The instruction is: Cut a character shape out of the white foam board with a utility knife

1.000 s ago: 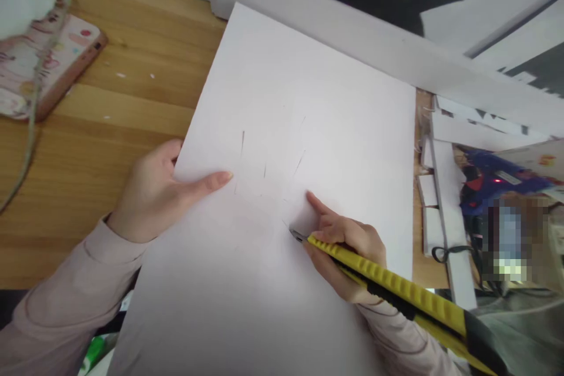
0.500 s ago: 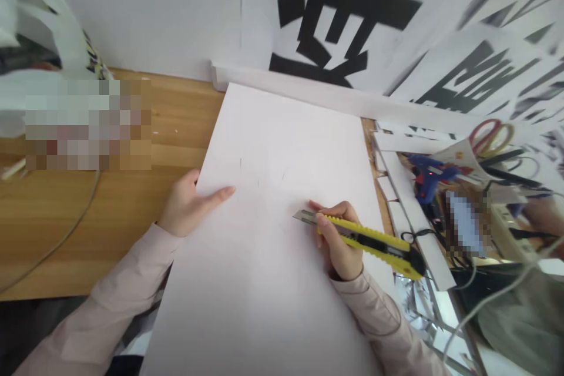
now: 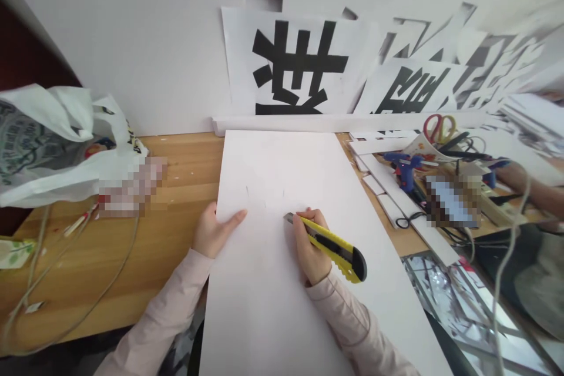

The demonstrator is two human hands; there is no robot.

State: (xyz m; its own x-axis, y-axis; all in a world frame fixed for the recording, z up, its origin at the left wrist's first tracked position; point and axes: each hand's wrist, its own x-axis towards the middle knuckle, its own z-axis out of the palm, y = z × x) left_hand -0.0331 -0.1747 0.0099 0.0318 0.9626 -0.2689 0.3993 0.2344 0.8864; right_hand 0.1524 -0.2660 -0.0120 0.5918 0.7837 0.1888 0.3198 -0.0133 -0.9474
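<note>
A long white board [image 3: 273, 305] lies over the wooden table and past its front edge. Several short thin marks show on its upper part. My left hand [image 3: 217, 232] rests at the board's left edge, thumb spread on top and the other fingers mostly hidden at the side. In my right hand [image 3: 312, 249] is a yellow and black utility knife [image 3: 337, 248], gripped like a pen. The knife's blade is out and points left, its tip at or just above the middle of the board.
On the wooden table [image 3: 176, 188] at left are a white plastic bag [image 3: 57, 141] and cables. At right lie a blue glue gun [image 3: 408, 169], scissors [image 3: 439, 128] and white strips. Sheets with black characters [image 3: 304, 64] lean behind. Another person's arm [image 3: 529, 188] shows far right.
The view has tilted up and shifted, showing more wall and bag. The knife in my right hand has turned, its handle sloping more steeply. My left hand still rests at the board's left edge.
</note>
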